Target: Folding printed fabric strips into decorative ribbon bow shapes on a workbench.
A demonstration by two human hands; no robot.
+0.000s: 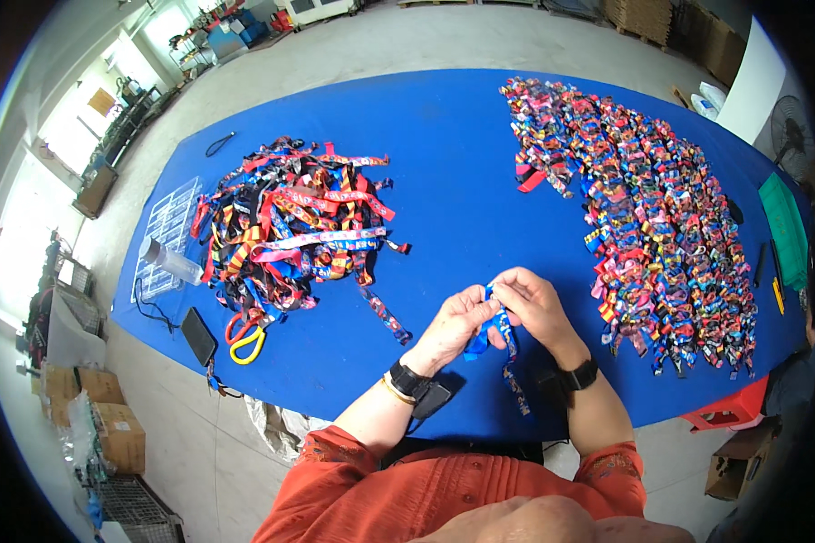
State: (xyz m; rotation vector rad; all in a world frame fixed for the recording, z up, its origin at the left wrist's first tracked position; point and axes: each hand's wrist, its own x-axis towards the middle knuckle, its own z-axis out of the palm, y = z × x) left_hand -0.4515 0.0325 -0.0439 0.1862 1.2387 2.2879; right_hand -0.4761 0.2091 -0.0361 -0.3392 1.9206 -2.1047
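Observation:
Close together over the front part of the blue table, my left hand (462, 324) and my right hand (536, 306) pinch a blue printed ribbon strap (511, 355). One patterned end of it hangs down toward the table's near edge, while a plain blue part shows beneath my left fingers. The fingertips partly hide where the strap is gripped. Left of my hands lies a loose heap of colourful printed straps (326, 240), with one strap (385, 317) trailing out toward my left hand. At the right, many folded or knotted straps (666, 226) lie in dense rows.
Scissors with yellow and red handles (247, 344) lie at the heap's near edge, beside a black phone (198, 337). A clear bottle (174, 262) rests on a clear compartment tray (165, 222). A green tray (783, 231) and a yellow tool (778, 296) are at the right edge.

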